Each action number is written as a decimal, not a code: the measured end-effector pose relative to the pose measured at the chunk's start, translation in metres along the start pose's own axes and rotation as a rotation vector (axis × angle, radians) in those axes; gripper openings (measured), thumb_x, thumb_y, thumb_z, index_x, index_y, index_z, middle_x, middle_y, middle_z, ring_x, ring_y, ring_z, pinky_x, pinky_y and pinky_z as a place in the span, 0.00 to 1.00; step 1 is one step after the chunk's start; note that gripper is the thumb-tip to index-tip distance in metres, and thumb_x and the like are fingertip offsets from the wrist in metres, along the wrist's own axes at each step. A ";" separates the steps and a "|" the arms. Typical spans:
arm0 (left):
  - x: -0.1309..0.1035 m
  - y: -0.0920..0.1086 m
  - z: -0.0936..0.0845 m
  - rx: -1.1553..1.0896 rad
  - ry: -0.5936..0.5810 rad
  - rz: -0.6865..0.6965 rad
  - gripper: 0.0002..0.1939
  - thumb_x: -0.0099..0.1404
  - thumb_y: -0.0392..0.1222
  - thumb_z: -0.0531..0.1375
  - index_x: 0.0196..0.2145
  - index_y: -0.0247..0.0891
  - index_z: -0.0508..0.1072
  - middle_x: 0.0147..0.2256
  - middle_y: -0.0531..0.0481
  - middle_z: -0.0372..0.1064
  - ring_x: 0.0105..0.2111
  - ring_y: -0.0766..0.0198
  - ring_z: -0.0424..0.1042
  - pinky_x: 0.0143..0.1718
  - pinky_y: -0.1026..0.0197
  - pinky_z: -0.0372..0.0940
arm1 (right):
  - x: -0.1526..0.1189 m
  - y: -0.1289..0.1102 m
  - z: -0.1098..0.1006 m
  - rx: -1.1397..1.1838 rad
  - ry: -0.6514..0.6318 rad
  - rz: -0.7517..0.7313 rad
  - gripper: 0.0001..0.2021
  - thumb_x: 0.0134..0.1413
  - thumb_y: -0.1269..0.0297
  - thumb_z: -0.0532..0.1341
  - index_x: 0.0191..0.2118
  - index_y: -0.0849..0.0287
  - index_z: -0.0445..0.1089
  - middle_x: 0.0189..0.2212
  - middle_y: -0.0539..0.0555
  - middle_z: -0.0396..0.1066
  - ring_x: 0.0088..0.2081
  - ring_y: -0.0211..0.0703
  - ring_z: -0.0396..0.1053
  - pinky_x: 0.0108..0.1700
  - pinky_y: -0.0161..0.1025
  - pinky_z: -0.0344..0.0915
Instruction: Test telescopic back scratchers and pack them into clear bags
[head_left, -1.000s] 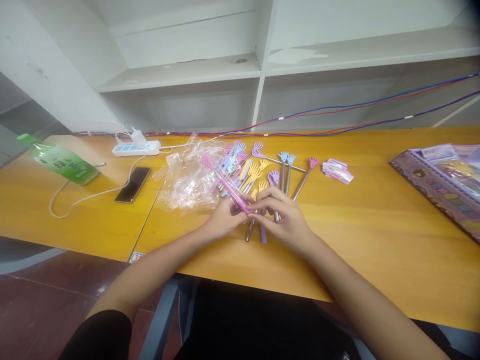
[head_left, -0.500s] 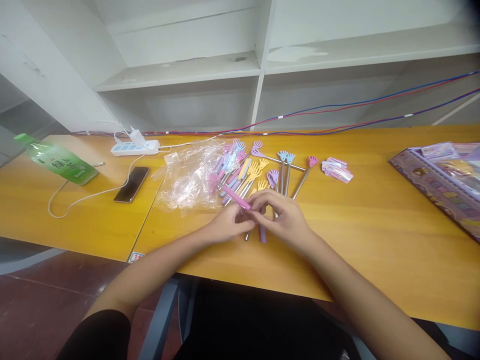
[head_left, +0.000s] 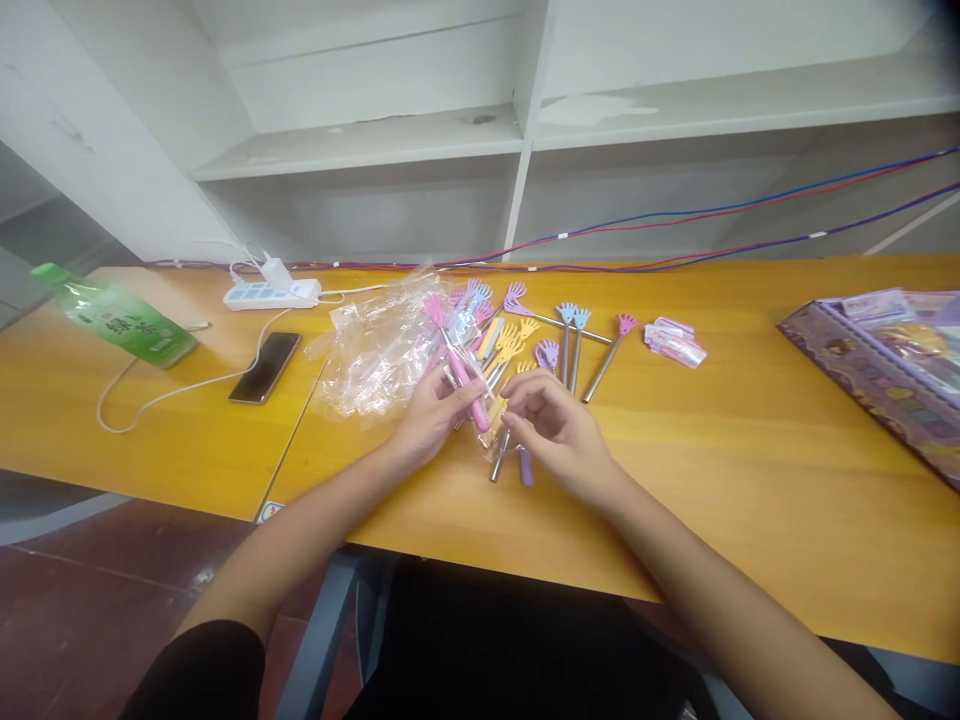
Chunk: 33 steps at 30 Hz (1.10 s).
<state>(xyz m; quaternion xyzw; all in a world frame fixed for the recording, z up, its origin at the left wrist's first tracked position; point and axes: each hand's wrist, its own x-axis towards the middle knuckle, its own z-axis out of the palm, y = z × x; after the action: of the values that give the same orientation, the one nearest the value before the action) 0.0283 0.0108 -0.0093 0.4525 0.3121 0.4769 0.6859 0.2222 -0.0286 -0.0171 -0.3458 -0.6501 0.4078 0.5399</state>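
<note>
My left hand is closed round a pink back scratcher, its small pink claw pointing up and away over the plastic bags. A clear plastic wrapper hangs round the lower end of the handle. My right hand has its thumb and fingertips pinched at the right edge of that wrapper. Beyond both hands lies a pile of back scratchers with yellow claws, blue and purple ones too. Several more, with blue claws and a pink claw, lie to the right.
Crumpled clear bags lie left of the pile. Farther left are a phone, a power strip and a green bottle. Small cards and a patterned box sit on the right. Cables run along the back.
The pink back scratcher has turned more upright and its claw has risen. My left hand has shifted left, leaving a gap between my hands where the wrapper now shows.
</note>
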 end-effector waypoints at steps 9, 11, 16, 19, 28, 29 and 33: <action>0.003 0.005 0.000 -0.072 0.102 0.023 0.22 0.61 0.51 0.77 0.39 0.37 0.72 0.36 0.54 0.72 0.28 0.73 0.70 0.29 0.68 0.67 | 0.003 0.000 -0.009 -0.250 -0.101 -0.220 0.16 0.70 0.70 0.59 0.57 0.46 0.74 0.54 0.58 0.66 0.46 0.46 0.75 0.46 0.49 0.79; 0.003 0.005 0.000 -0.061 0.118 0.015 0.23 0.61 0.53 0.77 0.40 0.38 0.72 0.34 0.55 0.72 0.27 0.73 0.70 0.29 0.68 0.67 | 0.004 0.002 -0.010 -0.415 -0.097 -0.370 0.19 0.66 0.71 0.64 0.58 0.44 0.75 0.56 0.59 0.66 0.55 0.53 0.72 0.52 0.53 0.78; 0.001 0.002 0.001 -0.029 0.133 -0.021 0.28 0.59 0.57 0.77 0.47 0.39 0.73 0.34 0.55 0.73 0.27 0.72 0.71 0.30 0.66 0.68 | 0.003 0.007 -0.009 -0.562 -0.083 -0.594 0.18 0.65 0.74 0.67 0.54 0.44 0.78 0.53 0.58 0.68 0.52 0.50 0.73 0.47 0.48 0.78; 0.001 -0.001 0.001 -0.035 0.127 -0.011 0.29 0.59 0.56 0.77 0.50 0.40 0.75 0.36 0.54 0.74 0.30 0.70 0.72 0.33 0.66 0.70 | 0.002 0.009 -0.011 -0.616 -0.093 -0.623 0.20 0.65 0.74 0.67 0.57 0.45 0.78 0.52 0.58 0.69 0.51 0.49 0.73 0.47 0.48 0.78; 0.001 -0.002 -0.001 -0.032 0.088 -0.018 0.31 0.63 0.54 0.76 0.57 0.39 0.74 0.36 0.55 0.74 0.29 0.71 0.73 0.31 0.67 0.69 | 0.001 0.010 -0.016 -0.729 -0.070 -0.691 0.20 0.63 0.76 0.69 0.56 0.47 0.80 0.52 0.58 0.71 0.49 0.48 0.73 0.47 0.45 0.76; 0.001 -0.002 0.000 -0.034 0.087 -0.019 0.33 0.62 0.55 0.76 0.58 0.39 0.73 0.35 0.55 0.74 0.29 0.70 0.73 0.31 0.67 0.69 | 0.001 0.010 -0.016 -0.735 -0.067 -0.685 0.20 0.62 0.76 0.69 0.55 0.47 0.80 0.52 0.58 0.71 0.49 0.48 0.73 0.47 0.45 0.75; 0.000 0.000 0.002 -0.034 0.075 -0.018 0.36 0.61 0.55 0.76 0.61 0.39 0.72 0.31 0.56 0.72 0.27 0.69 0.71 0.28 0.67 0.68 | 0.001 0.012 -0.016 -0.769 -0.050 -0.673 0.19 0.63 0.75 0.69 0.55 0.49 0.80 0.50 0.58 0.72 0.47 0.48 0.73 0.46 0.45 0.75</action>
<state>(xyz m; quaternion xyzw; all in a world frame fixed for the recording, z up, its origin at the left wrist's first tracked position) 0.0303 0.0104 -0.0083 0.4195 0.3335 0.4928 0.6856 0.2380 -0.0203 -0.0257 -0.2809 -0.8413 -0.0492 0.4592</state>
